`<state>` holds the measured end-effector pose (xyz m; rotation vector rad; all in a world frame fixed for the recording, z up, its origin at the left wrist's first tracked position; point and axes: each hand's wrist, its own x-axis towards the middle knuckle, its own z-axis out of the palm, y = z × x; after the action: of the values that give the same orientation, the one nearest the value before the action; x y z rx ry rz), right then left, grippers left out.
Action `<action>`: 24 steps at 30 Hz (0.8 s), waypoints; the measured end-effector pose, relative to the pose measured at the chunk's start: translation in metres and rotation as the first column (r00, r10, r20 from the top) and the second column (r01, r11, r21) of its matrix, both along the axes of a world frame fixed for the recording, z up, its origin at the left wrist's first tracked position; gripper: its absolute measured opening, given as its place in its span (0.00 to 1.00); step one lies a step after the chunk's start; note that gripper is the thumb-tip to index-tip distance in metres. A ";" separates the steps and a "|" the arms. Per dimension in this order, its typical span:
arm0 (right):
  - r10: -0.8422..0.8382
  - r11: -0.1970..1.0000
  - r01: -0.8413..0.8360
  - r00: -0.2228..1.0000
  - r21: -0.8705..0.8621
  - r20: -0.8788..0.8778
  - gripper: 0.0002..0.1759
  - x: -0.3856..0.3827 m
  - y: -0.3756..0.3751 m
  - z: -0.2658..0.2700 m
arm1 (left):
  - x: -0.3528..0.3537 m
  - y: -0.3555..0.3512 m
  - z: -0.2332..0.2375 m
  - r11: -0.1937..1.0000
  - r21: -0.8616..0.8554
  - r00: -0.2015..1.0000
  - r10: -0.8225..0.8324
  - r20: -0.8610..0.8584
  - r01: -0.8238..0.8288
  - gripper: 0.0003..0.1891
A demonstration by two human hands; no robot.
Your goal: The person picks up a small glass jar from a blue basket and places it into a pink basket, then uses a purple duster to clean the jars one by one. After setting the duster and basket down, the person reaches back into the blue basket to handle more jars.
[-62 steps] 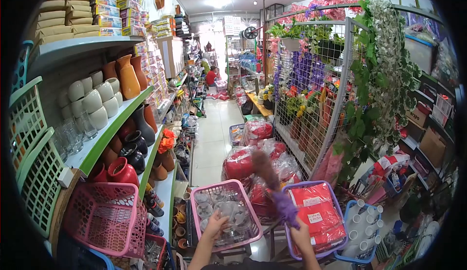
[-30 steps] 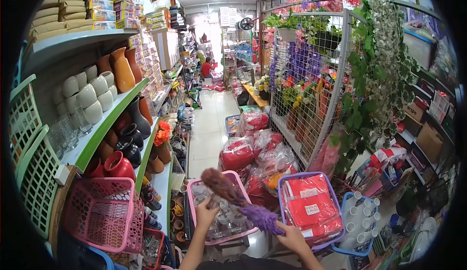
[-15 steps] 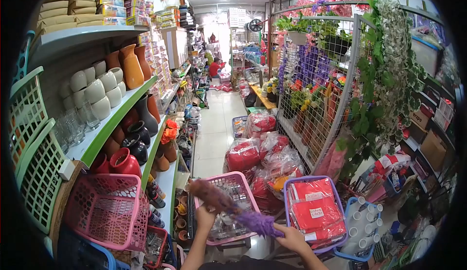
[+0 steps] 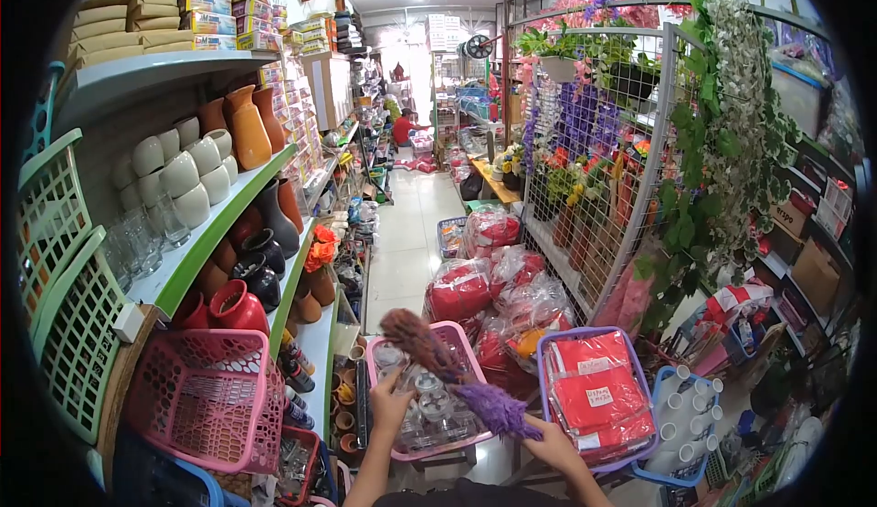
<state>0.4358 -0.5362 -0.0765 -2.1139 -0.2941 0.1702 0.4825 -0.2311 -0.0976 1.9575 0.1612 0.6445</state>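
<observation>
My right hand [image 4: 548,445] grips the purple end of a feather duster [image 4: 457,381], at the lower middle of the view. The duster slants up and left over a pink basket [image 4: 478,361], its brown tip [image 4: 406,329] above the basket's far side. Clear glassware [image 4: 431,406] fills that basket. At the basket's left side is my left hand [image 4: 391,408], fingers bent and closed; what they hold, if anything, I cannot make out. A purple basket [image 4: 546,406] with red plastic-wrapped packs [image 4: 598,393] stands just right of my right hand.
Shelves with white cups [image 4: 178,174], vases [image 4: 247,123] and drinking glasses line the left. An empty-looking pink basket [image 4: 206,416] sits below them. Bagged red goods [image 4: 457,292] lie on the floor ahead. A wire rack [image 4: 594,123] with artificial flowers stands right; a person [image 4: 404,128] is farther down the aisle.
The feather duster's brown end has swung up and to the right, off my left hand, uncovering its fingers. My right hand has shifted slightly right, still on the purple end.
</observation>
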 end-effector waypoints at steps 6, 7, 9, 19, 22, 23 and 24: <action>0.021 0.994 -0.018 0.999 0.110 -0.025 0.25 0.007 0.001 -0.005 | 0.001 0.007 -0.012 0.995 -0.073 0.990 -0.055 0.128 0.065 0.26; 0.005 0.994 0.001 0.998 0.105 -0.060 0.25 0.008 0.003 -0.003 | -0.003 0.004 -0.005 0.994 -0.104 0.999 -0.037 0.039 0.041 0.21; 0.063 0.980 -0.056 0.998 0.192 -0.030 0.25 0.010 0.002 -0.007 | 0.004 0.010 -0.014 0.906 -0.410 0.992 -0.075 0.098 0.108 0.19; 0.260 0.965 -0.259 0.964 0.035 -0.056 0.24 0.013 -0.002 -0.011 | 0.014 0.012 -0.040 -0.270 -0.775 0.769 -0.153 0.621 0.572 0.20; 0.235 0.965 -0.237 0.972 -0.115 -0.025 0.24 0.017 0.003 -0.008 | 0.013 0.016 -0.044 -0.475 -0.779 0.815 -0.194 0.546 0.409 0.23; 0.172 0.985 -0.172 0.985 -0.005 0.004 0.24 0.022 0.005 -0.019 | 0.016 0.012 -0.044 -0.395 -0.877 0.923 -0.149 0.355 0.274 0.24; 0.105 0.988 -0.107 0.994 0.107 0.027 0.24 0.028 0.007 -0.033 | 0.015 0.010 -0.048 -0.374 -0.872 0.906 -0.153 0.394 0.316 0.24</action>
<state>0.4640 -0.5296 -0.1092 -1.9949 -0.4201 0.1901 0.4976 -0.2210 -0.1453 0.0873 0.1099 0.0585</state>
